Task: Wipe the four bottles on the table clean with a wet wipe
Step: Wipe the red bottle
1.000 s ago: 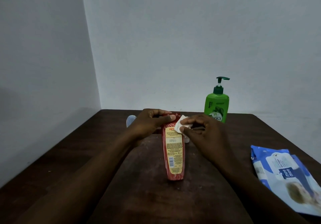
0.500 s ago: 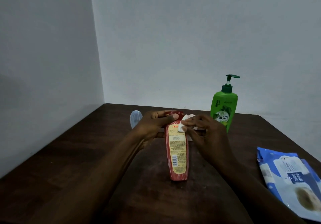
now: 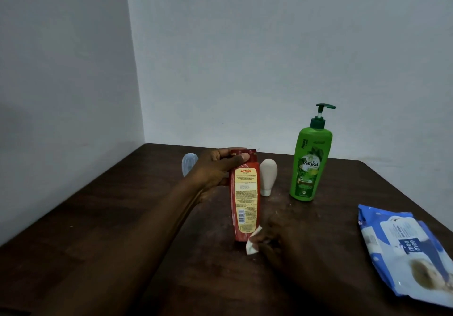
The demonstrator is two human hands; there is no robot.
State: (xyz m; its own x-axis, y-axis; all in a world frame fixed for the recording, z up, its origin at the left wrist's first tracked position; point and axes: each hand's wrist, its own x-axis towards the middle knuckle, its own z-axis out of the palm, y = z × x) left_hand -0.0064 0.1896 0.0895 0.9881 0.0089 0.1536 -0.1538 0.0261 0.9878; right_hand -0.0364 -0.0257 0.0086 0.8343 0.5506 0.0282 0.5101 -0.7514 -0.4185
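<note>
So you've got a dark wooden tabletop [image 3: 122,254] pushed into a wall corner. Biggest thing on it is the blue and white wipes pack [image 3: 407,254], lying flat along the right edge. Its flap looks closed, so I can't see what's inside.

Next is the green pump bottle [image 3: 308,166], upright toward the back edge on the right side. It's opaque, so I can't tell how full it is.

The red bottle [image 3: 245,198] stands about mid-tabletop with its yellow back label facing you. Your left hand [image 3: 215,171] grips it at the top, thumb across the front and fingers wrapped round the back. Your right hand [image 3: 282,239] is low at the bottle's bottom right corner. It's dark and a bit blurry, but the fingers look curled in.

A beige bottle [image 3: 268,175] stands cap-down just behind the red one, between it and the green pump.

A clear bluish bottle [image 3: 188,164] sits near the back edge, mostly hidden behind your left hand, so I can't make out its contents.

Smallest is the wet wipe [image 3: 253,243], bunched in your right fingers and touching the foot of the red bottle.
</note>
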